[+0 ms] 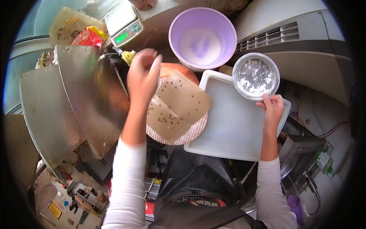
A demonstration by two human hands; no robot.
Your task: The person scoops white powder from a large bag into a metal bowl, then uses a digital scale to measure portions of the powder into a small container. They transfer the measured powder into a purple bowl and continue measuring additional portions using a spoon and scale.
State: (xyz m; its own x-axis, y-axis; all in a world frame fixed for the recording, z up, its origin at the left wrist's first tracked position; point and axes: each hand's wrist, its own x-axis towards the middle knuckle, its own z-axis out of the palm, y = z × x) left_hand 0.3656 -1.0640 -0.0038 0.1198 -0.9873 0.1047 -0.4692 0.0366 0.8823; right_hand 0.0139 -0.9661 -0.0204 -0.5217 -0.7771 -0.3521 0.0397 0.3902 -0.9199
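Observation:
My right hand (pixel 271 107) grips the rim of a round metal bowl (pixel 256 76) with white powder on its inside. The bowl is over the far right corner of a white plastic tray (pixel 234 123). My left hand (pixel 145 75) is raised and blurred by motion, its fingers curled; whether it holds anything cannot be told. Beside and below it a brown sheet (pixel 183 100), dotted with small dark bits, lies on a ribbed pinkish round lid or stool top (pixel 197 128). Behind stands a purple plastic tub (pixel 203 38) with whitish powder or grains at its bottom.
A digital kitchen scale (pixel 123 24) with a lit display stands at the upper left, near a red and yellow packet (pixel 88 37). Metal panels (pixel 77 94) fill the left side. At the right are a vented appliance (pixel 300 51), a metal basin (pixel 297 154) and a green bottle (pixel 324 161).

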